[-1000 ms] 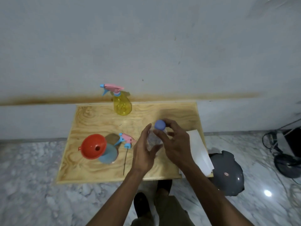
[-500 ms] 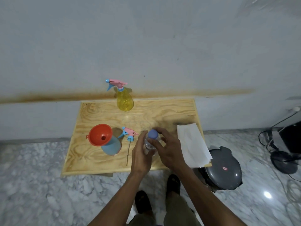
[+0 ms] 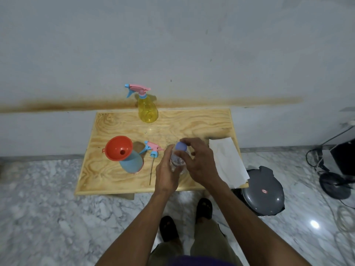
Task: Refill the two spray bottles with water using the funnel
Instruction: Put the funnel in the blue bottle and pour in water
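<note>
Clear water bottle (image 3: 177,162) near centre of wooden table (image 3: 192,123): left hand (image 3: 166,173) wrapped round body, right hand (image 3: 199,164) fingers pinching blue cap (image 3: 181,146). Orange funnel (image 3: 118,148) in blue bottle (image 3: 132,163) left; yellow spray bottle (image 3: 147,110) far.

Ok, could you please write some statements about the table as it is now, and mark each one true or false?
1. The orange funnel sits in the neck of the blue spray bottle. True.
2. The yellow spray bottle lies on its side. False: it stands upright, sprayer on.
3. The left hand grips the clear water bottle. True.
4. The right hand rests on the white paper. False: its fingers pinch the bottle's blue cap.
5. A detached sprayer head lies on the wooden table. True.
</note>
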The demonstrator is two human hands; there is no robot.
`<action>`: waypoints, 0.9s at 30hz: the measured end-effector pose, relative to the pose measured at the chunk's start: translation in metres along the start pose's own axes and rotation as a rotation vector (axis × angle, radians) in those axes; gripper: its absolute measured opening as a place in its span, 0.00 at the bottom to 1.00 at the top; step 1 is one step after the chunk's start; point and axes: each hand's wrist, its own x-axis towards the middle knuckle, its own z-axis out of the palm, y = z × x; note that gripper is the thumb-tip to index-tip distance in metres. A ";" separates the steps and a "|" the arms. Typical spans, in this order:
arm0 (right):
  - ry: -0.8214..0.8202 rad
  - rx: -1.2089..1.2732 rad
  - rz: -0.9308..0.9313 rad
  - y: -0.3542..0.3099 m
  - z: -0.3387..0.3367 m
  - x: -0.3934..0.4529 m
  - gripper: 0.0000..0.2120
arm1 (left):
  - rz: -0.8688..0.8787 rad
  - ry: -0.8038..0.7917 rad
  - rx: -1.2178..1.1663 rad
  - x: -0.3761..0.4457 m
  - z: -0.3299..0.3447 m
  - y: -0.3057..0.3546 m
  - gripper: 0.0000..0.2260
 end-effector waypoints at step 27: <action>-0.120 -0.007 -0.026 -0.004 -0.015 0.006 0.17 | 0.042 0.065 0.086 -0.005 0.013 -0.002 0.30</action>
